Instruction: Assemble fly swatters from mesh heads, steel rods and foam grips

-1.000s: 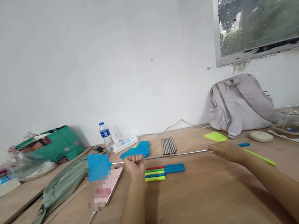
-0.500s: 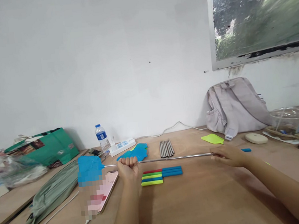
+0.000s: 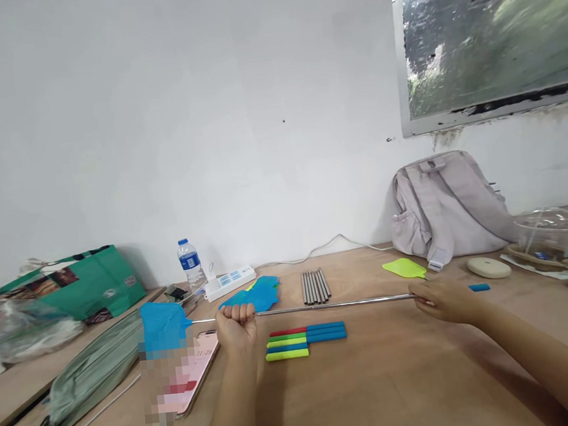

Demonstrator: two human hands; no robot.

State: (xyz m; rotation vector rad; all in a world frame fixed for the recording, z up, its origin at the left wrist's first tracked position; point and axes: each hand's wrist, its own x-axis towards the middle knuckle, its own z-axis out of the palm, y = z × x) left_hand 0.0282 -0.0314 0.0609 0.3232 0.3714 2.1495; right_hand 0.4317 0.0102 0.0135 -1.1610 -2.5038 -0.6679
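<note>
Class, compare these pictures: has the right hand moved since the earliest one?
Yes. Judged against the grey backpack, the right hand has moved to the right.

We clench our left hand [image 3: 237, 326] into a fist, curled fingers [image 3: 244, 312] uppermost, with our bare left forearm [image 3: 233, 402] standing nearly upright beneath it; well apart, at about the same height, we hold our right hand [image 3: 442, 301] back upward, its fingers [image 3: 423, 297] bent and pointing toward the left, our bare right forearm [image 3: 533, 353] slanting in from the lower right.
</note>
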